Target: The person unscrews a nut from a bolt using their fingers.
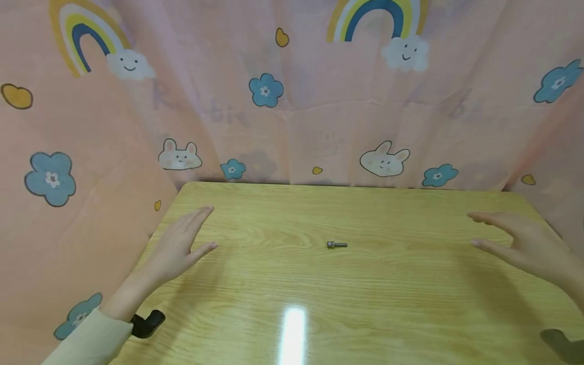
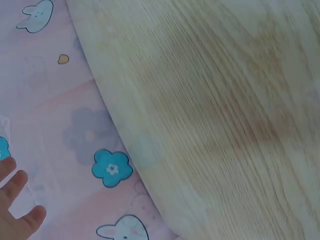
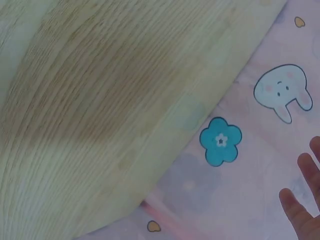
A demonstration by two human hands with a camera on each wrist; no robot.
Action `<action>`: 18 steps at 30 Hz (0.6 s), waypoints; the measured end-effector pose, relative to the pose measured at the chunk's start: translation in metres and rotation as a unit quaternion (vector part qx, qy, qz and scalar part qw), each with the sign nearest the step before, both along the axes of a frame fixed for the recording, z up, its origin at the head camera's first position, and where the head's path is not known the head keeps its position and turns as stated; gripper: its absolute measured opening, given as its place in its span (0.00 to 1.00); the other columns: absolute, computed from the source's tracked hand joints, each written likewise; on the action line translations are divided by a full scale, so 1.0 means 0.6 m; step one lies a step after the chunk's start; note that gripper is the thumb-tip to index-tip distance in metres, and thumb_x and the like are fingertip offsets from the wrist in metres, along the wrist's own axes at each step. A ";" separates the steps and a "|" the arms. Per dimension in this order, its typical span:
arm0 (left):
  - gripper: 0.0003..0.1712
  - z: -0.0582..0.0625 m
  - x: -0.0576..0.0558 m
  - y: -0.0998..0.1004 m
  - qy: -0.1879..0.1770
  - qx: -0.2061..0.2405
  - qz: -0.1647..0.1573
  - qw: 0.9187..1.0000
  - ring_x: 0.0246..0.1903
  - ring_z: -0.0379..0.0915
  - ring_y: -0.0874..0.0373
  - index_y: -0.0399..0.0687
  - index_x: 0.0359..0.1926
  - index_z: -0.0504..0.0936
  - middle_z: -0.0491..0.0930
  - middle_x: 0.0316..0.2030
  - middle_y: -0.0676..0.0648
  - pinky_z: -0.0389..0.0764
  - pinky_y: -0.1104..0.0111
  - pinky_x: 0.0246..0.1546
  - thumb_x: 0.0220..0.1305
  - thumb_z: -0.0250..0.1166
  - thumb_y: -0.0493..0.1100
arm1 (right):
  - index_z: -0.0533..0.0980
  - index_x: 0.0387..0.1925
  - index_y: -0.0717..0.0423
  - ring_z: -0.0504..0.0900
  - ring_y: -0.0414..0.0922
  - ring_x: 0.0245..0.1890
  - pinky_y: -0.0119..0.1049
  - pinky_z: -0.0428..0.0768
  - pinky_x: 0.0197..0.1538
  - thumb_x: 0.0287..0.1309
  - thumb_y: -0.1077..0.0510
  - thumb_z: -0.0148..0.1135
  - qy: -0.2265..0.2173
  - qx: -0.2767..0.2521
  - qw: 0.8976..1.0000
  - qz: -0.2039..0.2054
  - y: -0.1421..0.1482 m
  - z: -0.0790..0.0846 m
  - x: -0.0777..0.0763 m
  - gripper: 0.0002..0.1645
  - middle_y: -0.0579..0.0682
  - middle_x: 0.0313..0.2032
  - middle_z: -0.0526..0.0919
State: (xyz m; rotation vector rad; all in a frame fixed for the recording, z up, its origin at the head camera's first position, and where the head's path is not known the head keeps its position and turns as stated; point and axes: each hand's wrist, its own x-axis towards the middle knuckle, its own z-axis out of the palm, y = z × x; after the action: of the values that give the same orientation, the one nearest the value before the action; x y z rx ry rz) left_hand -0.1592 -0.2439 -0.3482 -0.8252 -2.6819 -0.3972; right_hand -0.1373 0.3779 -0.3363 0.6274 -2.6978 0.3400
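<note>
- At your far left, the pale pink fabric curtain point(image 1: 105, 137), printed with rainbows, smiling clouds, white rabbits and blue flowers, hangs beside the table and runs on behind it to the right side.
- Your cream long sleeve point(image 1: 91, 337) enters at the lower left, and a black angular wrist piece point(image 1: 148, 324) sits by its cuff.
- Your left hand point(image 1: 178, 248) is raised over the left part of the table, its shadow falling on the wood. Your fingers reach out nearly straight, your thumb stands well apart from them, and you hold nothing. (In the left wrist view only some fingertips show, at the lower left corner.)
- Between your hands spreads the light yellow-brown wood-grain table point(image 1: 264, 284), with rounded far corners and a bright white glare point(image 1: 293, 334) toward you.
- Near the middle of it, well apart from both your hands, the small grey metal bolt point(image 1: 337, 245) lies on its side, wider head to the left, narrow shank to the right.
- Your right hand point(image 1: 531, 248) is raised over the table's right part, fingers stretched toward the middle with a wide gap above the thumb; it too holds nothing.
- At the lower right corner, a dark curved wrist piece point(image 1: 563, 344) shows near your right forearm.
</note>
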 end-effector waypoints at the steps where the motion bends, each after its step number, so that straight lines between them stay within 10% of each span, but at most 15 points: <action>1: 0.43 -0.001 0.000 0.003 -0.009 0.013 -0.001 1.000 0.61 0.58 0.38 0.39 0.69 0.55 0.62 0.64 0.35 0.61 0.44 0.57 0.60 0.65 0.49 | 0.73 0.53 0.63 0.75 0.44 0.43 0.40 0.76 0.33 0.42 0.57 0.74 0.004 -0.003 1.000 0.000 -0.001 -0.001 -0.001 0.35 0.61 0.45 0.79; 5: 0.40 -0.003 0.000 0.018 -0.069 0.069 0.004 0.995 0.61 0.61 0.41 0.40 0.69 0.56 0.63 0.64 0.37 0.65 0.46 0.56 0.62 0.63 0.49 | 0.75 0.53 0.59 0.65 0.23 0.42 0.24 0.70 0.32 0.40 0.58 0.75 0.009 -0.033 0.999 0.009 -0.008 -0.009 -0.006 0.34 0.51 0.45 0.80; 11: 0.34 -0.014 -0.003 0.037 -0.099 0.134 0.013 0.986 0.51 0.70 0.48 0.44 0.67 0.61 0.69 0.58 0.41 0.75 0.51 0.44 0.63 0.62 0.48 | 0.76 0.53 0.52 0.63 0.18 0.43 0.28 0.70 0.25 0.45 0.58 0.73 -0.007 -0.060 0.998 0.019 -0.023 -0.014 -0.012 0.30 0.23 0.47 0.67; 18: 0.24 -0.034 -0.013 0.065 -0.089 0.221 0.013 0.971 0.40 0.75 0.52 0.40 0.57 0.73 0.77 0.48 0.41 0.78 0.63 0.33 0.60 0.65 0.39 | 0.78 0.50 0.52 0.71 0.22 0.39 0.20 0.71 0.36 0.45 0.63 0.72 -0.013 -0.068 0.997 0.035 -0.044 -0.018 -0.018 0.26 0.38 0.44 0.79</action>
State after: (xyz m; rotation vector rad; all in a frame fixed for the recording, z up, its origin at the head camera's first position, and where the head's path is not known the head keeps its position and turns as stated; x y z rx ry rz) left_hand -0.1667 -0.2050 -0.3686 -0.6421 -2.5981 -1.0590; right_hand -0.1483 0.3517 -0.3468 0.6821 -2.6542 0.5496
